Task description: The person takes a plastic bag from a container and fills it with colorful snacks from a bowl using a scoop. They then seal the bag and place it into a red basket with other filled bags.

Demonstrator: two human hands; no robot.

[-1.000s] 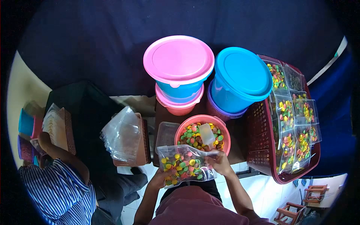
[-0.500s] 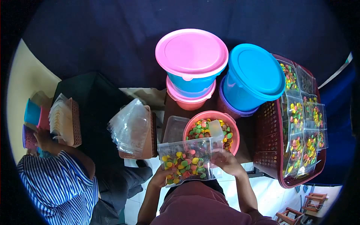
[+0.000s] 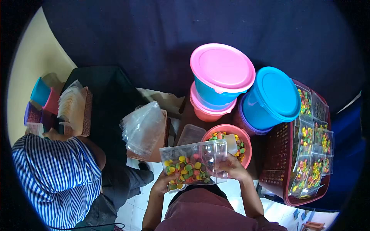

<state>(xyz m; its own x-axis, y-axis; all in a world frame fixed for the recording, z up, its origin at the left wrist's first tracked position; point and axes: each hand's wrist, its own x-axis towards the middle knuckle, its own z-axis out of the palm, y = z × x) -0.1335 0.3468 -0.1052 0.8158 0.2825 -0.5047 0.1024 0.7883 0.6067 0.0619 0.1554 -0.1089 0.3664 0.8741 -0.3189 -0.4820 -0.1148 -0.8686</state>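
A clear plastic bag, partly filled with coloured round pieces, lies sideways in front of my body. My left hand grips its filled end at the lower left. At the open right end, my right hand has its fingers on the plastic, with a whitish translucent scoop or cup just above them. Behind the bag stands a pink bowl of the same pieces, partly covered by the bag and my right hand. A clear tray sits left of the bowl.
Lidded tubs, pink and blue, stand behind the bowl. A maroon basket at right holds filled bags. Empty bags lie in a basket at left. A person in a striped shirt is at far left.
The view has turned, so the tubs and bowl appear farther right and lower. My right hand and the scoop have shifted slightly relative to the bag. The other person has leaned toward the cups.
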